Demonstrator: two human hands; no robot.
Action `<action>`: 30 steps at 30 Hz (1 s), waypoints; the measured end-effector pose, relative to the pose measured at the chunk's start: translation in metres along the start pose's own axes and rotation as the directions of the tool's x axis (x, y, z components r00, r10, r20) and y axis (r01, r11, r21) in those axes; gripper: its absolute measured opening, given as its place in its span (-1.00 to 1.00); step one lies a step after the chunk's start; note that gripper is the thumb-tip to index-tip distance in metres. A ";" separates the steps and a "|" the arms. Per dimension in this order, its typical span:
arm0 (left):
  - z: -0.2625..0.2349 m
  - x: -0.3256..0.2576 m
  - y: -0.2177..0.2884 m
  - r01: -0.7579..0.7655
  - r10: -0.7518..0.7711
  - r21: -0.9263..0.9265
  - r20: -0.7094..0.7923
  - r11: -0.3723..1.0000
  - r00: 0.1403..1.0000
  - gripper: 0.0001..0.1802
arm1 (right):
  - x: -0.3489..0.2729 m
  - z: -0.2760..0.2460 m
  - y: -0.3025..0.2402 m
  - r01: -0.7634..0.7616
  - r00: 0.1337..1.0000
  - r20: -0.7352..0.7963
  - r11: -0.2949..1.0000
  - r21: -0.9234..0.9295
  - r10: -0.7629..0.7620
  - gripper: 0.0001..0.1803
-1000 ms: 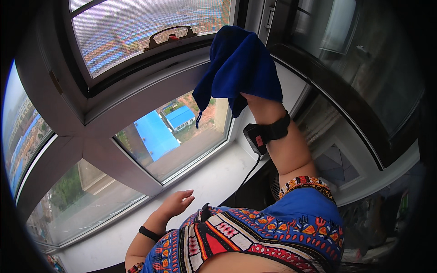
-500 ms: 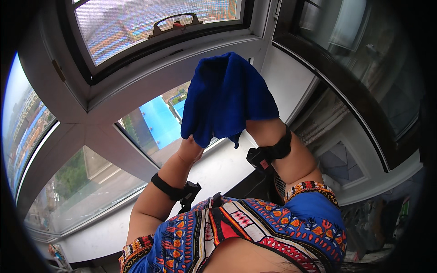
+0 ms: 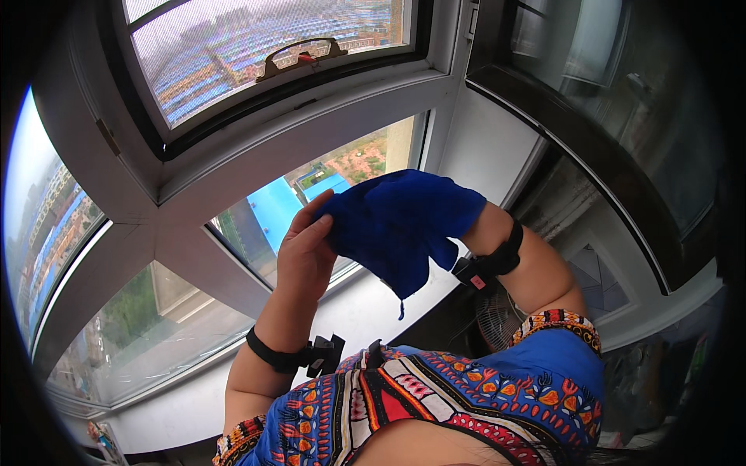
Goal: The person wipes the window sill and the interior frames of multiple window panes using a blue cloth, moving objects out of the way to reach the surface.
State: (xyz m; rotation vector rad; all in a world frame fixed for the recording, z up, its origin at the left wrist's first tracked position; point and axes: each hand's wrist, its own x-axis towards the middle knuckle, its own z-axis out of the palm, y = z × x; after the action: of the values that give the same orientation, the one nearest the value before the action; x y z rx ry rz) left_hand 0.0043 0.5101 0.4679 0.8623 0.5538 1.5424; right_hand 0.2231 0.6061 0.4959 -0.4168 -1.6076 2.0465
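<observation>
A dark blue cloth [image 3: 400,221] hangs between my two hands in front of the lower window pane. My left hand [image 3: 305,247] pinches its left edge between thumb and fingers. The cloth covers my right hand entirely; only that forearm shows, coming out from under the cloth's right side. A loose corner with a small loop dangles at the bottom. Each forearm wears a black strap with a small black box on it.
Ahead is a grey window frame [image 3: 311,144] with a screened upper pane and a handle [image 3: 301,59]. A dark-framed open sash [image 3: 575,128] stands at the right. Below run a white sill [image 3: 194,408] and a fan [image 3: 497,320].
The cloth has come down and nearer to me, and its left edge is now spread out. My left hand, mostly covered before, now shows gripping that edge.
</observation>
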 end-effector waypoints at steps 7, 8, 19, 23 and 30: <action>0.008 -0.003 0.004 -0.078 0.069 0.303 0.041 0.950 0.997 -0.46 | 0.010 -0.011 0.019 0.209 0.976 -0.104 0.955 0.208 -0.191 -0.59; 0.009 -0.003 0.002 -0.086 0.065 0.340 0.073 0.936 0.995 -0.46 | 0.009 -0.014 0.015 0.260 0.960 -0.153 0.947 0.188 -0.233 -0.60; -0.017 -0.024 -0.023 -0.027 -0.122 0.486 0.273 0.873 0.954 -0.50 | 0.035 -0.063 -0.126 0.429 0.484 -0.221 0.450 -0.783 -0.847 -0.83; -0.041 -0.037 -0.039 0.026 -0.123 0.527 0.151 0.849 0.981 -0.56 | 0.055 -0.096 -0.136 0.162 0.265 0.092 -0.050 -0.985 -0.960 -0.84; -0.101 -0.047 -0.034 0.150 -0.169 0.503 -0.007 0.851 0.986 -0.59 | 0.102 -0.089 -0.111 -0.291 0.203 -0.158 0.095 -0.952 -0.966 -0.70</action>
State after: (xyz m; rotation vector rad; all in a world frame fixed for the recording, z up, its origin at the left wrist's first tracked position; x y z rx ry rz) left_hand -0.0530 0.4822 0.3706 1.2040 1.0033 1.2389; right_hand 0.2069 0.7544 0.5869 -1.0007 -1.5204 -0.2973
